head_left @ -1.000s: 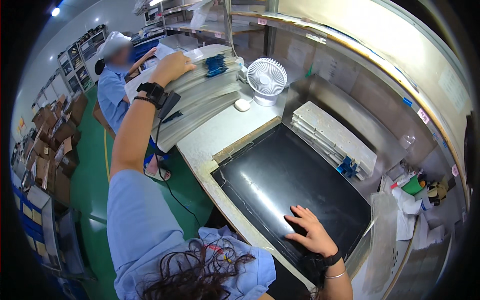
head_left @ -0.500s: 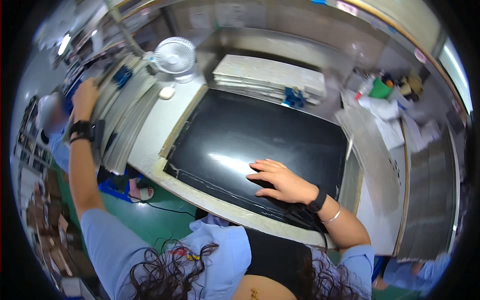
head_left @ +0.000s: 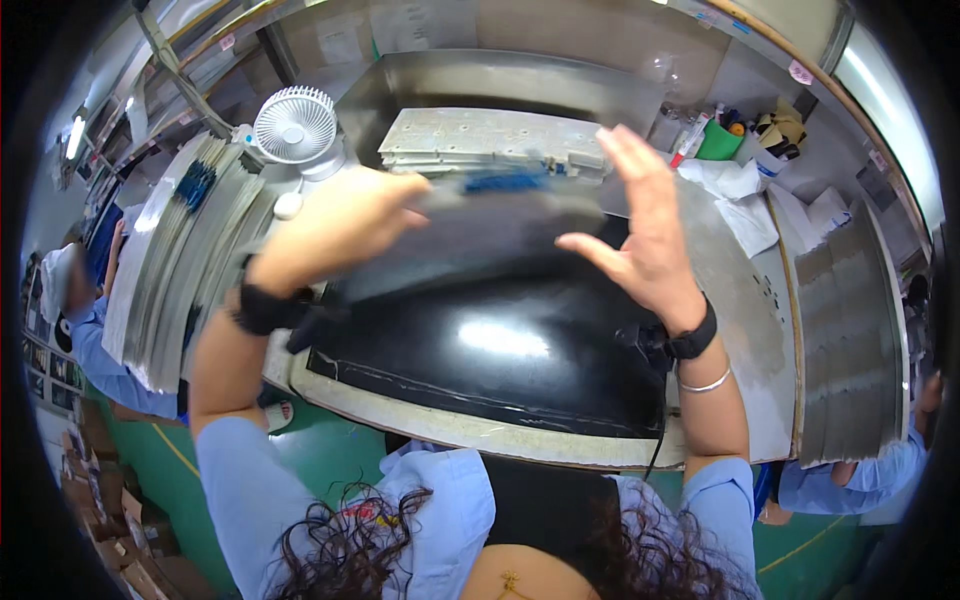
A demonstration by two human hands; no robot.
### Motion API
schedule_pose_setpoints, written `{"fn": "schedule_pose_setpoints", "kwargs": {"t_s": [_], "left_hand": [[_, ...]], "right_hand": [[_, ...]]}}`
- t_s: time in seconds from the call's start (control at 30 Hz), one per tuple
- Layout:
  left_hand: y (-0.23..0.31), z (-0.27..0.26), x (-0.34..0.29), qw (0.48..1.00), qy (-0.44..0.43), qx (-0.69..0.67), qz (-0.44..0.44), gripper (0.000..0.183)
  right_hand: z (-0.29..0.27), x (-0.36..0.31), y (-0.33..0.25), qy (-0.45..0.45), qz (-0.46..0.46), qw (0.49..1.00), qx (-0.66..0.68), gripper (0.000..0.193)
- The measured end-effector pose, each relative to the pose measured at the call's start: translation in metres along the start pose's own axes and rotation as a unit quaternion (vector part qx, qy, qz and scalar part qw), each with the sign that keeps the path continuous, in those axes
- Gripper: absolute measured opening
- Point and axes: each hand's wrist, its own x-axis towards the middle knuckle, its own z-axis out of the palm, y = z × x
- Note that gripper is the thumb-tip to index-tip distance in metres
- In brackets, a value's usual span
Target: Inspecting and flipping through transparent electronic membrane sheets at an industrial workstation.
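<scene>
Item: one thin sheet, [head_left: 500,208] motion-blurred, blue patch at its far edge, in the air over the black panel [head_left: 440,345] toward twelve o'clock. Our left hand, [head_left: 345,218] half a second ago at the sheet stack [head_left: 160,265] near nine o'clock, now pinches the sheet's left end. Our right hand, [head_left: 652,225] earlier resting on the panel, is raised at two o'clock, thumb and fingers spread; contact we cannot tell.

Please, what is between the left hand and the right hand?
In the head view, a blurred grey sheet and a blue patch show between them.
</scene>
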Motion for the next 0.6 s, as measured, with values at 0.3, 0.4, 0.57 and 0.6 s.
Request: {"fn": "schedule_pose_setpoints", "kwargs": {"t_s": [0.3,0.4,0.57,0.6], "left_hand": [[0.010,0.062,0.037,0.999,0.019,-0.036,0.030,0.038],[-0.040,0.047,-0.004,0.993,-0.004,-0.083,-0.083,0.041],[-0.076,0.100,-0.054,0.769,0.221,-0.592,-0.098,0.105],[-0.049,0.104,-0.041,0.712,0.145,-0.683,-0.072,0.117]], "right_hand": [[0.007,-0.048,0.023,-0.259,0.131,0.952,-0.099,0.043],[-0.008,-0.059,0.024,-0.256,0.150,0.954,-0.046,0.041],[0.007,-0.111,0.051,-0.031,0.288,0.923,0.254,0.104],[0.021,-0.097,0.021,0.002,0.386,0.822,0.418,0.096]]}}
